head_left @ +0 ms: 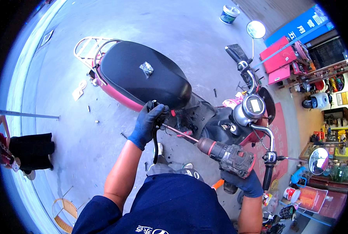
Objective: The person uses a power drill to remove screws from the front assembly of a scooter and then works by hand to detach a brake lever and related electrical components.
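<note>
Gloved in blue, my left hand is closed around a black brake lever, its long blade hanging down below the fingers. My right hand grips a cordless drill by its handle. From the drill's chuck a long thin screwdriver bit reaches left, its tip at the lever's mount beside my left fingers. Whether the tip sits in a screw is too small to tell. Just beyond stands a red scooter with a black seat, and a small clear packet lies on that seat.
The scooter's handlebar and round gauge are close to my right, with mirrors jutting out. Loose bolts lie on the floor. At left another person in black trousers stands. A white bucket sits far off.
</note>
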`<state>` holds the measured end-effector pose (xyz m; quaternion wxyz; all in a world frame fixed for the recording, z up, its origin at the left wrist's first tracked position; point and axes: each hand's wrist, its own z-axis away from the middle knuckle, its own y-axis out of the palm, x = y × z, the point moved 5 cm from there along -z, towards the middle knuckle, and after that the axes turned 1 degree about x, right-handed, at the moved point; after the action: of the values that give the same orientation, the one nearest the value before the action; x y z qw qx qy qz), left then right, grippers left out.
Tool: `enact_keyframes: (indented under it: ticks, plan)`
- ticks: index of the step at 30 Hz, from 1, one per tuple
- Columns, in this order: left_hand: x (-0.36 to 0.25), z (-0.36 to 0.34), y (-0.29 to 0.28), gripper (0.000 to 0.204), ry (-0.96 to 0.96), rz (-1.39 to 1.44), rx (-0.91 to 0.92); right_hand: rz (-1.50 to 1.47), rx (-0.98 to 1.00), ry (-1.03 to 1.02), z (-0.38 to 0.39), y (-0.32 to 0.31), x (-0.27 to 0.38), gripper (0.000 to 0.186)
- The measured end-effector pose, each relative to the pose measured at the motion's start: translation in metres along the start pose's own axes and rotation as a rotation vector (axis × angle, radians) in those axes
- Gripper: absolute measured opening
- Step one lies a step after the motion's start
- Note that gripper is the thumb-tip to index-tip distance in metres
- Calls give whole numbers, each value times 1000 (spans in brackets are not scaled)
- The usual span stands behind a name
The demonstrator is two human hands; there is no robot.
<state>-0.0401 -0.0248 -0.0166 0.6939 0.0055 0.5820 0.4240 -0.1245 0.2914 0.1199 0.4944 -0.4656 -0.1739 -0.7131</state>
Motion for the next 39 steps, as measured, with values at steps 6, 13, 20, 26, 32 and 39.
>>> enact_keyframes:
  ticks: [6, 13, 20, 26, 32, 39]
  plan:
    - [9, 6, 10, 25, -109, -7, 40, -36, -41, 0, 12, 5, -7, 57]
    - [44, 23, 34, 23, -172, -31, 146, 62, -76, -46, 43, -6, -37, 57]
    - [171, 65, 86, 17, -605, -35, 198, 90, -213, 71, 145, -41, -118, 56]
    - [299, 87, 143, 43, -108, -1374, 348, 429, -347, 60, 259, -92, -235, 35]
    - [282, 106, 161, 24, -537, -802, 45, 254, -463, 249, 338, -110, -320, 31]
    - [193, 167, 172, 30, -449, -195, 141, 401, -560, -8, 298, -128, -323, 30]
